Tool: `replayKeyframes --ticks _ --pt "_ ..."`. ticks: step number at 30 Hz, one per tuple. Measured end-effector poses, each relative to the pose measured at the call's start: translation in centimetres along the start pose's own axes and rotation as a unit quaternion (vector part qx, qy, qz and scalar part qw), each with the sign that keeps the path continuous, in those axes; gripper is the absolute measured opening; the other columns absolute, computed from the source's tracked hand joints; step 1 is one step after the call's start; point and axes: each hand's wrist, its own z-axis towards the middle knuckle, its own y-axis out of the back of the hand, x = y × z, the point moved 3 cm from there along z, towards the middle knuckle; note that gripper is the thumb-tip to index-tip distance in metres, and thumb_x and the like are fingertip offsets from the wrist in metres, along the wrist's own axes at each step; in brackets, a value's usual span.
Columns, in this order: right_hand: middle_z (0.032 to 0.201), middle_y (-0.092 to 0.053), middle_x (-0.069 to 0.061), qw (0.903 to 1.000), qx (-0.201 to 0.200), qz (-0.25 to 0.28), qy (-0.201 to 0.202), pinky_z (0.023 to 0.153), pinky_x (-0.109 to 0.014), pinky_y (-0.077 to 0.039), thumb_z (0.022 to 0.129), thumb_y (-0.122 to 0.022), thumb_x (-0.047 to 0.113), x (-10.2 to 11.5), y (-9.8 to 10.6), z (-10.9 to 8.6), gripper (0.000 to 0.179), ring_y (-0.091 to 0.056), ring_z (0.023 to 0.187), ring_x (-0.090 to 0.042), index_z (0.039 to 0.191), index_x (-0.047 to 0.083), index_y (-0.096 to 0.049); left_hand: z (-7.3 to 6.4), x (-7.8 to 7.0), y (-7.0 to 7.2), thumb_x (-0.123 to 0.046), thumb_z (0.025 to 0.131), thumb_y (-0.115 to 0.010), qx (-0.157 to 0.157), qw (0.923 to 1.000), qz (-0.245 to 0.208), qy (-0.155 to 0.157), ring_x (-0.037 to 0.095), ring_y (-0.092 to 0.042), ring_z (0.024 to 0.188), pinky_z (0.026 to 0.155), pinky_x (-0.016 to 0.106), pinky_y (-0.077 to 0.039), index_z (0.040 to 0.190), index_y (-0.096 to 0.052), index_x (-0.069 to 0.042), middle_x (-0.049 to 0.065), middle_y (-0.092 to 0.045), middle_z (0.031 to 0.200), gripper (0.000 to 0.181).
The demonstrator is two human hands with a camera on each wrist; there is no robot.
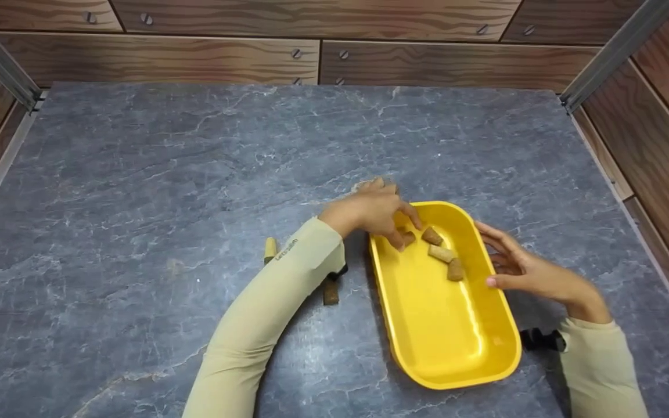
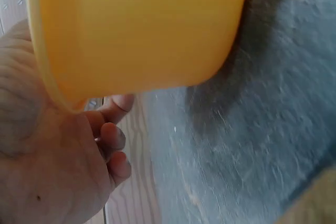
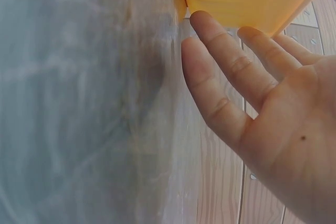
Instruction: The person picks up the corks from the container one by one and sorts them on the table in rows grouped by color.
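A long yellow plastic tub (image 1: pixel 427 325) stands on the table, right of centre. Inside, toward its far end, lie several short cork-like plugs, among them a brown one (image 1: pixel 432 235) and a paler one (image 1: pixel 442 253). My left hand (image 1: pixel 375 209) reaches over the left rim, thumb and index finger spread inside the tub beside another brown plug (image 1: pixel 408 237). Its other fingers hang outside the wall, loosely bent in the left wrist view. My right hand (image 1: pixel 523 270) rests at the right side, thumb at the rim, with nearly straight fingers (image 3: pixel 236 69) along the outside wall.
Left of the tub, a pale plug (image 1: pixel 270 248) and a dark brown plug (image 1: pixel 330 292) lie on the grey marbled table (image 1: pixel 137 203), partly covered by the left sleeve (image 1: pixel 276 302). Wood-patterned panels (image 1: pixel 195 58) border the table at the back and sides.
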Motion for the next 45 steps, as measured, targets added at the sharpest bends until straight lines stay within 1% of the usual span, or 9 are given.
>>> replayKeyframes --ticks 4,8,12,17,24,31,37,41,45 --pt "0.150 -0.026 0.025 1.0000 0.002 0.003 0.003 0.091 -0.030 -0.053 0.095 -0.051 -0.004 0.0 -0.1 0.1 0.083 -0.050 0.125 -0.002 0.156 0.017 0.001 0.2 -0.2 -0.1 -0.045 0.086 -0.068 0.014 0.9996 0.024 0.007 0.027 -0.032 0.138 0.122 0.044 -0.007 0.124 -0.062 -0.042 0.003 -0.052 0.133 0.038" --pt "0.150 -0.025 0.026 1.0000 0.004 0.005 0.005 0.091 -0.030 -0.053 0.095 -0.051 -0.004 0.0 -0.1 0.1 0.083 -0.050 0.125 -0.002 0.156 0.017 0.002 0.3 -0.5 -0.1 -0.043 0.089 -0.064 0.016 0.9988 0.045 0.003 0.018 -0.045 0.120 0.120 0.038 -0.015 0.126 -0.061 -0.040 -0.003 -0.059 0.124 0.036" --pt "0.150 -0.025 0.026 0.9999 0.006 0.008 0.006 0.091 -0.031 -0.053 0.096 -0.051 -0.004 0.1 -0.1 0.1 0.083 -0.051 0.125 -0.002 0.155 0.017 0.002 0.3 -0.6 -0.2 -0.042 0.091 -0.061 0.010 0.9984 0.056 0.001 0.017 -0.047 0.106 0.109 0.035 -0.030 0.126 -0.062 -0.038 -0.005 -0.062 0.118 0.035" --pt "0.151 -0.026 0.024 0.9998 0.009 0.012 0.011 0.091 -0.031 -0.053 0.095 -0.050 -0.005 0.2 -0.1 0.2 0.083 -0.051 0.126 -0.003 0.156 0.017 0.002 0.3 -0.7 -0.4 -0.040 0.092 -0.061 -0.003 0.9983 0.056 0.014 0.017 -0.049 0.108 0.102 0.035 -0.037 0.124 -0.064 -0.037 -0.005 -0.062 0.120 0.032" --pt "0.150 -0.027 0.024 0.9999 0.006 0.009 0.009 0.092 -0.030 -0.052 0.095 -0.051 -0.004 0.3 0.0 0.2 0.083 -0.052 0.125 -0.004 0.156 0.017 0.002 0.4 -0.8 -0.3 -0.030 0.084 -0.073 -0.009 0.9978 0.056 0.033 0.017 -0.050 0.116 0.101 0.038 -0.041 0.119 -0.067 -0.036 -0.005 -0.062 0.124 0.036" --pt "0.150 -0.025 0.025 1.0000 -0.004 -0.006 0.002 0.091 -0.031 -0.053 0.095 -0.051 -0.004 0.2 -0.1 0.1 0.082 -0.052 0.124 -0.004 0.156 0.018 0.001 0.4 -0.8 -0.2 -0.032 0.082 -0.076 -0.002 0.9976 0.067 0.020 0.018 -0.051 0.112 0.101 0.035 -0.040 0.116 -0.067 -0.035 -0.005 -0.063 0.118 0.035" --pt "0.150 -0.025 0.026 1.0000 0.002 -0.005 0.007 0.091 -0.031 -0.053 0.095 -0.051 -0.004 0.2 -0.1 0.2 0.083 -0.052 0.124 -0.003 0.156 0.017 0.002 0.0 -0.4 -0.2 -0.037 0.079 -0.077 -0.019 0.9996 0.020 -0.008 0.020 -0.042 0.108 0.110 0.037 -0.027 0.114 -0.068 -0.033 0.001 -0.060 0.114 0.036" --pt "0.149 -0.026 0.026 1.0000 0.006 -0.002 0.008 0.091 -0.031 -0.053 0.095 -0.051 -0.004 0.2 0.0 0.2 0.083 -0.052 0.124 -0.003 0.155 0.017 0.002 -0.6 -0.2 0.2 -0.037 0.078 -0.079 -0.049 0.9976 -0.040 -0.027 0.021 -0.033 0.103 0.096 0.034 -0.027 0.114 -0.068 -0.033 0.006 -0.053 0.120 0.038" --pt "0.149 -0.026 0.026 1.0000 0.005 0.001 0.004 0.092 -0.031 -0.052 0.095 -0.051 -0.003 0.1 0.0 0.0 0.083 -0.051 0.125 -0.002 0.155 0.017 0.002 -1.4 0.0 0.7 -0.039 0.078 -0.079 -0.073 0.9944 -0.066 -0.038 0.021 -0.029 0.098 0.082 0.031 -0.021 0.114 -0.068 -0.032 0.008 -0.049 0.119 0.039"
